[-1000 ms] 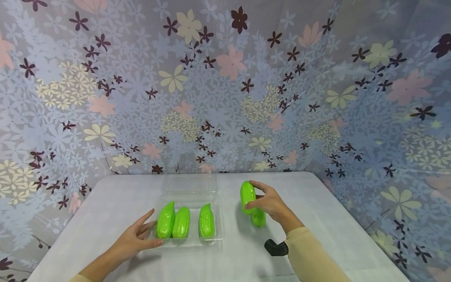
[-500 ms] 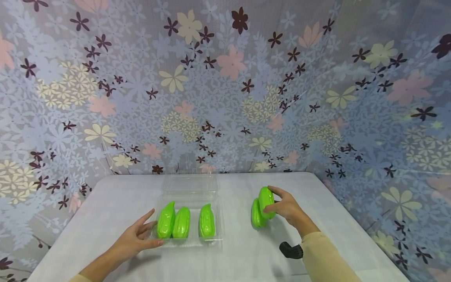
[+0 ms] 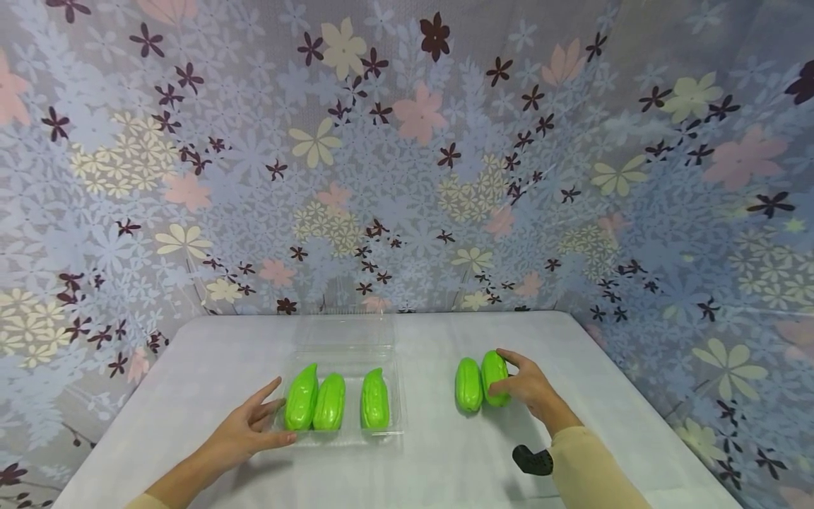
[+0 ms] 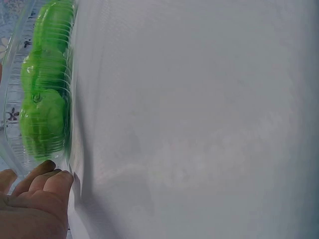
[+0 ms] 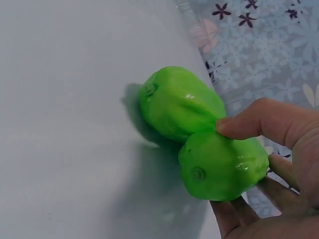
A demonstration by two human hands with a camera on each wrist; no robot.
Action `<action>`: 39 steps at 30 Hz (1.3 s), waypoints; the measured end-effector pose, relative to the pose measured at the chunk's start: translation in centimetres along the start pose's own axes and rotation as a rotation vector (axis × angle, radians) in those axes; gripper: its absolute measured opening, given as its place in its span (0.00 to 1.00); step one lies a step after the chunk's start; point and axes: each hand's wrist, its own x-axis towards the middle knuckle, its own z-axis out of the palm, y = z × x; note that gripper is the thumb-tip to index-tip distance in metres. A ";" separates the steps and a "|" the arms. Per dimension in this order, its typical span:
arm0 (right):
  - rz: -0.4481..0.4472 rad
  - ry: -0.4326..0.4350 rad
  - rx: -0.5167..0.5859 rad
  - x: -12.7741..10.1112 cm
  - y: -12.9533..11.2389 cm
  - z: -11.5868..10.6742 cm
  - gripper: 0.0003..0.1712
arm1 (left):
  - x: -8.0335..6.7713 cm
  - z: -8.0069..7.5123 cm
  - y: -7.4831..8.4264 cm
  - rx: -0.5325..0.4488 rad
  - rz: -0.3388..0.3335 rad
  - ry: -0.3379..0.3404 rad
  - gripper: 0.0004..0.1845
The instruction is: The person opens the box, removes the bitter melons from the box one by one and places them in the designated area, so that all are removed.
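My right hand (image 3: 531, 390) grips a glossy green toy vegetable (image 3: 493, 378), long and rounded, with thumb and fingers on opposite sides. A second green toy vegetable (image 3: 468, 384) lies on the table just left of it; in the right wrist view the held one (image 5: 219, 167) appears to touch this one (image 5: 179, 102). Fingers spread, my left hand (image 3: 244, 431) is at the left front corner of a clear plastic box (image 3: 396, 396), its fingertips at the wall in the left wrist view. Inside the box stand three similar green vegetables (image 3: 328, 401), two together at left, one apart at right.
The box's clear hinged lid (image 3: 343, 329) stands open toward the back of the white-covered table (image 3: 432, 452). Behind and at the sides hangs a flowered cloth (image 3: 407, 177). A black device (image 3: 533, 460) sits at the right wrist.
My right hand has carried its green vegetable from left of the loose one, past it, and down to its right side. The left hand and the box have stayed put.
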 end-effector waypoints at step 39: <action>0.032 -0.052 -0.016 1.1 2.4 -0.3 0.56 | 0.0 0.1 0.1 0.007 -0.009 0.004 0.57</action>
